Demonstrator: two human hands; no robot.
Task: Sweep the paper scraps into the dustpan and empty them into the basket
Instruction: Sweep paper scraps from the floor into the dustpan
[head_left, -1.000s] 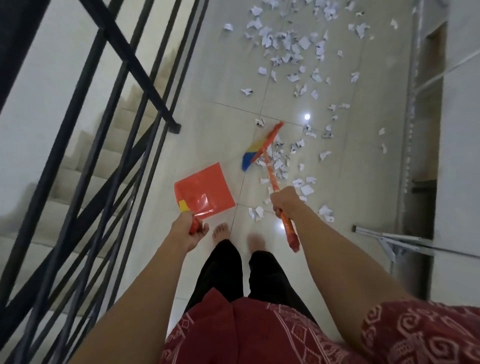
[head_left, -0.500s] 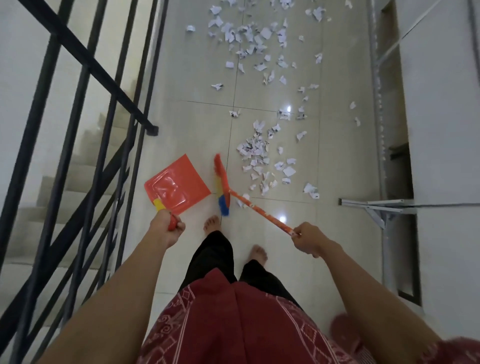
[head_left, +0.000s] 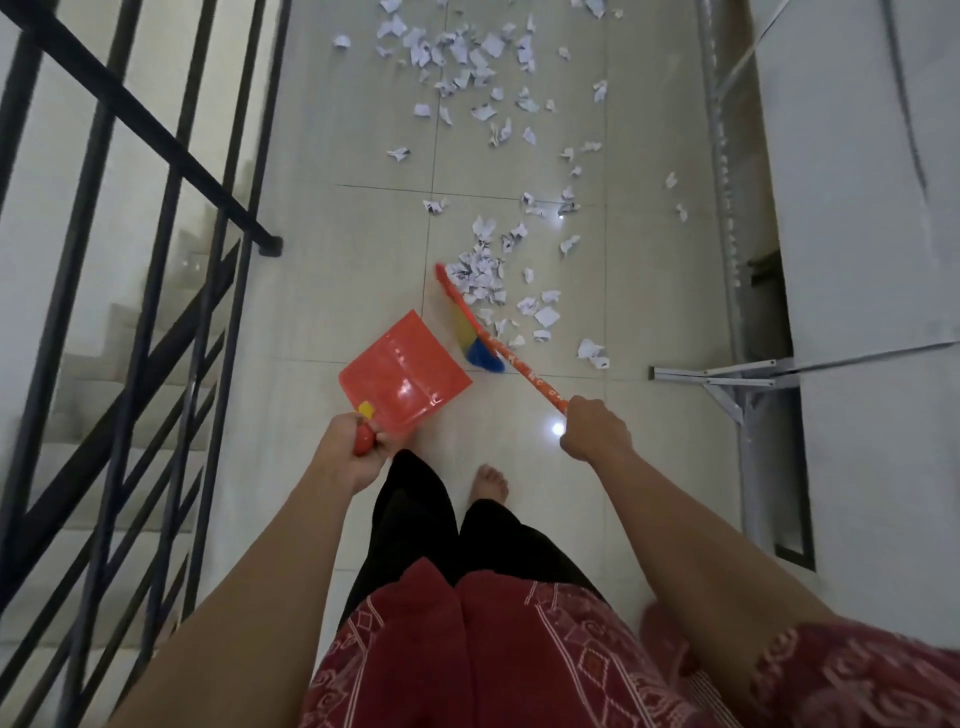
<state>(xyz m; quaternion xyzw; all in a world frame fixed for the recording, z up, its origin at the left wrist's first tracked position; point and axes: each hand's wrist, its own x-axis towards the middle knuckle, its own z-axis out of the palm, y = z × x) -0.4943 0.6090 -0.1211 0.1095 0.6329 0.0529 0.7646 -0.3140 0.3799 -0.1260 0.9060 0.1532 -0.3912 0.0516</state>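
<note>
White paper scraps (head_left: 483, 275) lie scattered over the pale floor tiles, thick at the far end and in a looser pile near the broom. My right hand (head_left: 595, 434) grips the orange handle of a small broom (head_left: 470, 335) whose yellow and blue bristles touch the floor just left of the near pile. My left hand (head_left: 353, 447) holds the red dustpan (head_left: 402, 376) by its handle, the pan tilted just above the floor, left of the broom head. No basket is in view.
A black stair railing (head_left: 156, 218) runs along the left, with steps (head_left: 130, 374) going down behind it. A grey metal frame (head_left: 737, 379) juts from the white wall on the right. My bare foot (head_left: 491, 480) stands below the broom.
The broom head swung from the scraps toward my feet, then back up beside the near pile. The dustpan came right, close to the broom. The view shifted forward.
</note>
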